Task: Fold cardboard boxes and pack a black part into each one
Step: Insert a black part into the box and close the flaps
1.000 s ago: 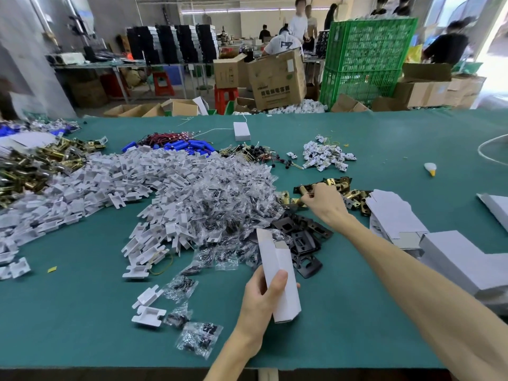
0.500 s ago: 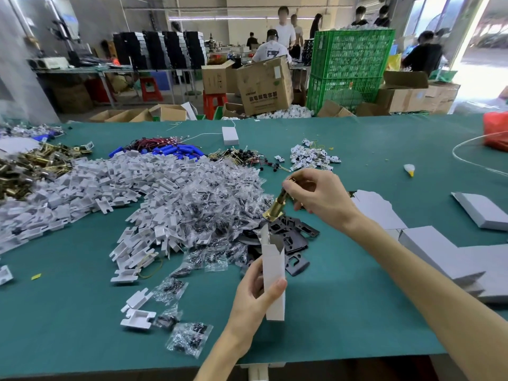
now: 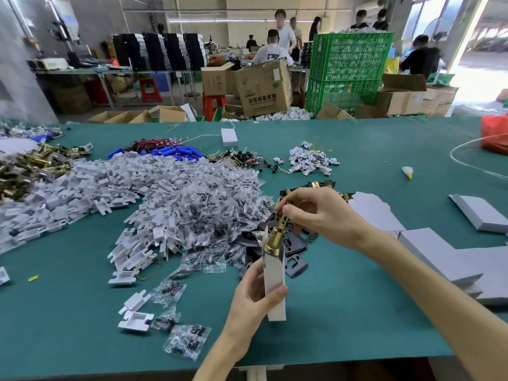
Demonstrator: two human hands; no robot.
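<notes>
White narrow cardboard box: folded into a tube, held about upright at near centre over the green surface. Top flap stands open on the left side. Cannot tell whether the bottom edge touches the surface.

Left hand: grasping the box around its lower half. The thumb lies across the near face and the fingers curl round the left side.

Right hand: fingertips pinched on the upper end of a brass cylindrical latch part. The part slants down and left, and its wide round end sits at the open mouth of the box, touching the rim. How far it is inside cannot be made out.

Flat black plate parts: loose heap on the surface just behind the box, below the right hand, touched by neither hand.

Left of these: heap of clear bags holding small dark pieces, then a broad heap of white plastic pieces. Far left: pile of brass parts. Right: stacks of flat white carton blanks, well apart from both hands.
</notes>
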